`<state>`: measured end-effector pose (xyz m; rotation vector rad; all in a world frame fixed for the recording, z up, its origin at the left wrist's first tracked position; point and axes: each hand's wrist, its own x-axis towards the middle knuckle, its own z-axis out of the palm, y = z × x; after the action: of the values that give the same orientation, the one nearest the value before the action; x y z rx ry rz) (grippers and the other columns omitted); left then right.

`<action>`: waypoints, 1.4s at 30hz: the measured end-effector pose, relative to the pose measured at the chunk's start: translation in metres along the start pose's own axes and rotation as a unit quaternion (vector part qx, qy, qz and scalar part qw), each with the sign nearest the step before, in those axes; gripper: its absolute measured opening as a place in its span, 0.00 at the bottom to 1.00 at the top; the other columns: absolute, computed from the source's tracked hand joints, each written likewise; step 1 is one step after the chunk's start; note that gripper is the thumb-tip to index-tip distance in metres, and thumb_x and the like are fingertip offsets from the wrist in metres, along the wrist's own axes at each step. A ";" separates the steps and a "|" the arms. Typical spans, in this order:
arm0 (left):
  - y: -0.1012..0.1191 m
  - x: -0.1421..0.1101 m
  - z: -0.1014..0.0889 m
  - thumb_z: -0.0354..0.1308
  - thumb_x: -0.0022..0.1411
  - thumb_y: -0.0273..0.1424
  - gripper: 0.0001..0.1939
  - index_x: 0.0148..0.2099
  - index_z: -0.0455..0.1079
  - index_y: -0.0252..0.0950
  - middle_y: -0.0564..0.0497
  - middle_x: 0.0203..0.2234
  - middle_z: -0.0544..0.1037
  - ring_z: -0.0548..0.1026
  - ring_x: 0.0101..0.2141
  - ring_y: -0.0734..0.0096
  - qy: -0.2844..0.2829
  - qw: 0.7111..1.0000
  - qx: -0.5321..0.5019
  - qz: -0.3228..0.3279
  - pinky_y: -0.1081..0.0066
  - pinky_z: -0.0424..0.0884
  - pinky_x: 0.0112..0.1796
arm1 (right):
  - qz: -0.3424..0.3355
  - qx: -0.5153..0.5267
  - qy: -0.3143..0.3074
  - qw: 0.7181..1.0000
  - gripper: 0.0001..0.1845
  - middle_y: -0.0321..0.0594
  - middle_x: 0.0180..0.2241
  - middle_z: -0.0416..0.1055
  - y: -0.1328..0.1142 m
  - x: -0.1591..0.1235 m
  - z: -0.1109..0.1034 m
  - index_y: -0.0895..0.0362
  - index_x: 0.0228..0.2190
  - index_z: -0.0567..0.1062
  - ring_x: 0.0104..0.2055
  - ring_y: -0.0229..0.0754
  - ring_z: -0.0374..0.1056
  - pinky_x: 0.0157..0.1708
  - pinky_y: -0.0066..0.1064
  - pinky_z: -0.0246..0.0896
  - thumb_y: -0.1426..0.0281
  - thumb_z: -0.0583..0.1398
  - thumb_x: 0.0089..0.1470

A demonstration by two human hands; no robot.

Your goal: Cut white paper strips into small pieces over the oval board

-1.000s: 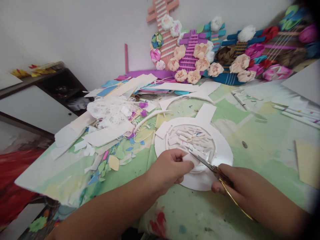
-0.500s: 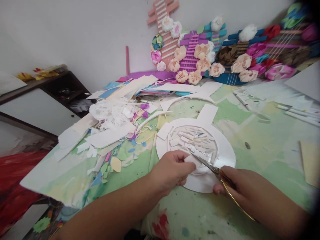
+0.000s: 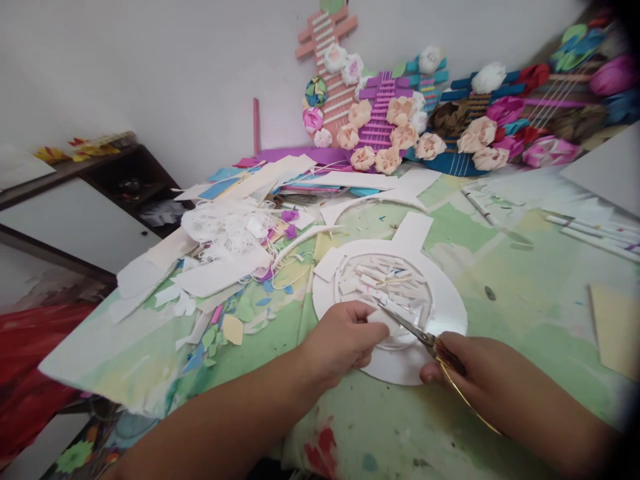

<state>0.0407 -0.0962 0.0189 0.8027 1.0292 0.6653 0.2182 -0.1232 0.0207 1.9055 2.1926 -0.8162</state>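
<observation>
My left hand (image 3: 345, 340) pinches a small piece of white paper (image 3: 381, 321) between thumb and fingers. In my right hand (image 3: 465, 373) is a pair of scissors (image 3: 414, 330) with gold handles, its blades reaching to the top edge of that paper. Beneath both hands lies a white ring-shaped cutout (image 3: 450, 287) with a tab at its upper side. Inside the ring's round middle are many short, narrow white paper snippets (image 3: 385, 275). How far apart the blades stand is hard to make out.
White paper scraps and tangled string (image 3: 225, 223) cover the table's left side. Guitar-shaped decorations with paper flowers (image 3: 385, 113) lean along the wall. Rolled paper sticks (image 3: 590, 233) lie at the right, and a dark cabinet (image 3: 85, 213) stands at left.
The view has shifted slightly. Both hands, the scissors and the paper piece stay in nearly the same places over the ring.
</observation>
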 end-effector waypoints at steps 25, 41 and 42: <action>-0.003 0.002 -0.005 0.50 0.43 0.22 0.04 0.20 0.59 0.34 0.62 0.05 0.53 0.49 0.08 0.87 -0.043 0.999 0.002 -0.025 0.82 0.44 0.10 | 0.020 -0.016 -0.004 1.000 0.16 0.39 0.19 0.67 0.008 0.005 -0.003 0.54 0.16 0.65 0.21 0.41 0.60 0.20 0.29 0.45 0.55 0.51 0.43; 0.001 0.004 -0.006 0.49 0.44 0.24 0.02 0.23 0.59 0.35 0.61 0.07 0.57 0.52 0.10 0.85 0.010 0.999 0.003 0.037 0.80 0.47 0.13 | 0.065 0.066 0.238 0.967 0.19 0.34 0.20 0.65 0.024 0.061 -0.061 0.55 0.23 0.63 0.21 0.35 0.59 0.19 0.25 0.51 0.51 0.51 0.43; 0.001 0.005 -0.006 0.50 0.44 0.24 0.01 0.23 0.60 0.35 0.61 0.07 0.57 0.52 0.10 0.85 0.007 0.999 0.004 0.050 0.80 0.48 0.13 | 0.072 0.053 0.250 0.964 0.17 0.34 0.22 0.66 0.022 0.078 -0.073 0.56 0.25 0.64 0.22 0.35 0.61 0.20 0.26 0.52 0.53 0.53 0.43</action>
<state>0.0365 -0.0903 0.0157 0.8616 1.0088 0.7544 0.2417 -0.0189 0.0419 2.5167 2.2580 -0.4717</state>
